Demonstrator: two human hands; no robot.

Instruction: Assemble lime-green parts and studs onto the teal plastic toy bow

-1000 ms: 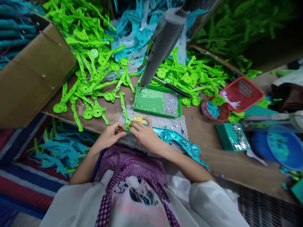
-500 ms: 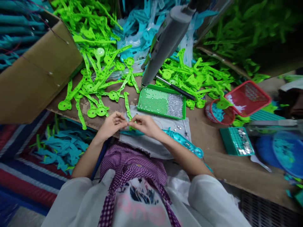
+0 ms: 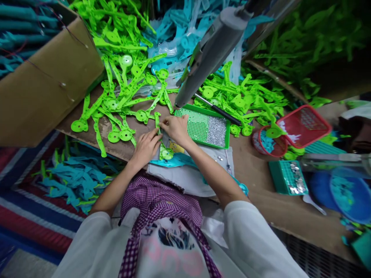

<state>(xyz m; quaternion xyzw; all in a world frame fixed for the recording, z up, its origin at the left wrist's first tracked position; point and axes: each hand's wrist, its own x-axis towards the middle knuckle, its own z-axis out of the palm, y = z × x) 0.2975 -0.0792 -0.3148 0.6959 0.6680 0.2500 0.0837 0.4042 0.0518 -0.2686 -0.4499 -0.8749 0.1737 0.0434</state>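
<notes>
"Pink lettering at six o'clock, on the shirt. Legible?"

"Too blurred."

"And the hands?"

"Left hand at nine o'clock, palm down, fingers reaching to the green piece; right hand near centre, wrist bent, fingertips bunched beside that piece's far end. Whether either actually grips, I can't tell."

"Surface?"

"Brown table, the piece lying between nine and eight o'clock, tray at two, cardboard box at ten."

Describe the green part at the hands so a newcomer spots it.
Start at the green tray near the gray tool's tip. Left of it, the left hand and right hand are at a slim lime-green part. Unlike the scattered green parts, its round end lies over the gray cloth, beside the yellow cartoon.
</notes>
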